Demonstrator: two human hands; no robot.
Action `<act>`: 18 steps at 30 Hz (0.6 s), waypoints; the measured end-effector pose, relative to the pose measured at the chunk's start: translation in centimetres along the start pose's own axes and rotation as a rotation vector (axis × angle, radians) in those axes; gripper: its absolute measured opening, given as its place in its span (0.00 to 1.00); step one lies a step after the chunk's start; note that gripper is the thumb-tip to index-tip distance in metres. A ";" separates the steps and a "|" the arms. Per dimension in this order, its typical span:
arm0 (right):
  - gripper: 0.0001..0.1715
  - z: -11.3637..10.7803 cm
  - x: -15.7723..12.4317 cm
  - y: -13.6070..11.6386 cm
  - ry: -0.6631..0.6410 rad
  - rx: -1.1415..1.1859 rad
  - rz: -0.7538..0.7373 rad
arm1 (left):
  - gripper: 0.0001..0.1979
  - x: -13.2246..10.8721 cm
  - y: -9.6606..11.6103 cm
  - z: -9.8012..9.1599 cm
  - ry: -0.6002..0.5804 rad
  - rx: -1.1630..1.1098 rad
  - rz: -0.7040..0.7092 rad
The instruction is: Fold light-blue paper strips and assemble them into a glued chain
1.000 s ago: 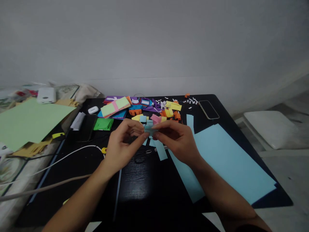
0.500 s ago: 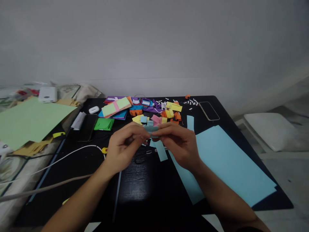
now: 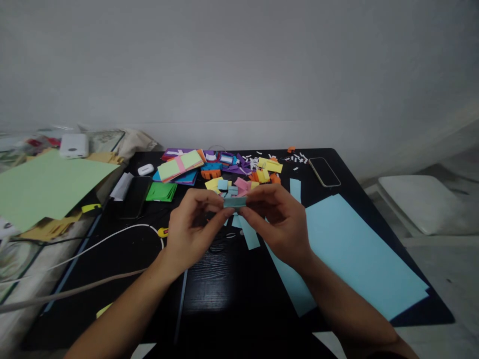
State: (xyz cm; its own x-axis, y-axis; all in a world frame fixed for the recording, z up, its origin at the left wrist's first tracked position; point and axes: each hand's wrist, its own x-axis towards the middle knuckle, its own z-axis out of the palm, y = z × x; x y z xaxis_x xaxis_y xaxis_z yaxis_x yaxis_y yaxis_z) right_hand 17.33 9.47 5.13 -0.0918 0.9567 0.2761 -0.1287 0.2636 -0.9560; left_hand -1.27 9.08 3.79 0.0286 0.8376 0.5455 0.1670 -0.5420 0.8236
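A small folded piece of light blue paper (image 3: pixel 235 202) is pinched between my two hands above the table. My left hand (image 3: pixel 192 227) grips its left end between thumb and fingers. At the other end, my right hand (image 3: pixel 282 227) pinches it the same way. Just below and behind lie a light blue paper strip (image 3: pixel 250 234) and a pile of pink paper pieces (image 3: pixel 243 186) with blue and yellow ones. Large light blue sheets (image 3: pixel 359 254) lie under and beside my right forearm.
A phone (image 3: pixel 324 172) rests at the back right, near white paper scraps (image 3: pixel 297 158). Bundled coloured papers (image 3: pixel 181 166), green folded paper (image 3: pixel 160 191) and a white earphone case (image 3: pixel 145 170) lie at the back left. A white cable (image 3: pixel 123 232) crosses the black table (image 3: pixel 209 299).
The folded blue paper has turned so its broad side shows more, and it sits slightly lower. My thumbs have shifted to its lower edge, and my fingers have spread a little.
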 end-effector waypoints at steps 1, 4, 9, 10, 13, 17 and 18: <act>0.18 0.0 0.0 0.0 -0.011 0.005 0.014 | 0.14 0.0 0.0 0.0 0.006 0.004 0.007; 0.15 0.0 0.2 -0.1 -0.047 -0.005 0.051 | 0.13 -0.1 0.1 0.0 0.018 0.015 0.003; 0.03 -0.2 0.4 -0.1 -0.060 -0.024 0.057 | 0.16 0.1 0.6 0.0 0.017 -0.045 -0.057; 0.03 -0.2 0.4 0.0 -0.052 -0.033 0.050 | 0.16 0.3 0.7 0.0 0.002 -0.046 -0.082; 0.03 -0.3 0.4 0.1 -0.043 -0.076 0.013 | 0.09 0.7 1.2 -0.1 -0.072 0.017 -0.136; 0.02 -0.3 0.4 0.4 -0.047 -0.133 -0.049 | 0.00 1.0 1.6 -0.5 -0.129 0.151 -0.086; 0.02 -0.3 0.4 0.4 -0.053 -0.153 -0.069 | 0.00 0.9 1.6 -0.6 -0.134 0.172 -0.069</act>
State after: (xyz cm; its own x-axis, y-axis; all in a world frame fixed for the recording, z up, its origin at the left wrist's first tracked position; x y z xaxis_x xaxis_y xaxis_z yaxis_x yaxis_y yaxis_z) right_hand 17.54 9.99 4.86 -0.1400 0.9290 0.3426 0.0145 0.3479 -0.9374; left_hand -1.54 8.96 5.72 0.1398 0.8798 0.4542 0.3380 -0.4736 0.8133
